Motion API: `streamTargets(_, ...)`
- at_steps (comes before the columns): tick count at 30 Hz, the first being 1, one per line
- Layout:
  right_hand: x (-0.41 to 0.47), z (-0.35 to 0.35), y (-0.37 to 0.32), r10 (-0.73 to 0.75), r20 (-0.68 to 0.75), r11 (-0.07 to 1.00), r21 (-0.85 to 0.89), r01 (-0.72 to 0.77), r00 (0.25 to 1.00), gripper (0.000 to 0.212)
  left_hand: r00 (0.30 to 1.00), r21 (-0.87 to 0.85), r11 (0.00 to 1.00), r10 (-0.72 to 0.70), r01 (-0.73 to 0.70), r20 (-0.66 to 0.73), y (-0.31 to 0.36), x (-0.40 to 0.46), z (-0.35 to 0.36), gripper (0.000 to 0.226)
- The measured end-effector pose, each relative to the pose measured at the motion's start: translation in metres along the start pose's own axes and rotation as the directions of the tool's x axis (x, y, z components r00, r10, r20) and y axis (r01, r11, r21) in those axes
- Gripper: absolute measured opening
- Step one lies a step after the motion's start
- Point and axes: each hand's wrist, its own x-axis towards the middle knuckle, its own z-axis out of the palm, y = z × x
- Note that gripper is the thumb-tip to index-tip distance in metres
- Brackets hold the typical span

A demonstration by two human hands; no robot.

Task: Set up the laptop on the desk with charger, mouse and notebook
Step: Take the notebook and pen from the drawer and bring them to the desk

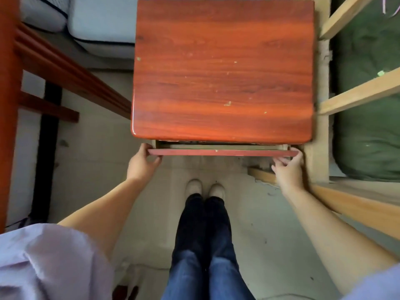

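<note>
Fingers point(281, 162) of both hands grip the crosswise drawer front point(220, 152).

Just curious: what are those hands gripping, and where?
The desk's drawer front, slightly open: left hand at its left end, right hand at its right end.

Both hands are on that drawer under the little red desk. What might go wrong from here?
The drawer front is held only at its ends by the left hand and right hand; an uneven pull might jam it. The right hand sits close to the pale wooden frame, so knuckles may scrape. The person's shoes stand under the drawer, so a drawer pulled out too far could drop on them.
</note>
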Motion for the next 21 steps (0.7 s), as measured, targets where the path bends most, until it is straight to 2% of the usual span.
streamTargets(4, -0.036, -0.010, 0.047, 0.055, 0.034, 0.998, -0.026, -0.054, 0.998, 0.049, 0.994, 0.231, 0.973, -0.005, -0.022, 0.113, -0.029, -0.027, 0.001, 0.035)
streamTargets(6, -0.047, -0.011, 0.069, 0.114, 0.094, 0.992, -0.072, -0.108, 0.989, 0.050, 0.989, 0.257, 0.967, -0.037, -0.001, 0.143, -0.044, -0.036, 0.008, 0.038)
streamTargets(9, -0.044, -0.007, 0.085, 0.183, 0.100, 0.980, -0.093, -0.174, 0.978, 0.053, 0.978, 0.271, 0.962, -0.075, 0.020, 0.194, -0.058, -0.042, 0.026, 0.044)
streamTargets(15, -0.018, 0.007, 0.095, 0.285, 0.221, 0.929, 0.175, -0.326, 0.933, 0.060, 0.960, 0.134, 0.982, -0.161, 0.133, 0.229, -0.064, -0.036, 0.064, 0.044)
streamTargets(19, -0.019, 0.010, 0.091, 0.314, 0.203, 0.906, 0.230, -0.356, 0.928, 0.062, 0.936, 0.023, 0.971, -0.235, 0.237, 0.262, -0.061, -0.028, 0.070, 0.051)
streamTargets(21, -0.021, 0.015, 0.084, 0.366, 0.177, 0.907, 0.153, -0.393, 0.914, 0.063, 0.917, -0.053, 0.952, -0.273, 0.301, 0.290, -0.054, -0.028, 0.069, 0.056)
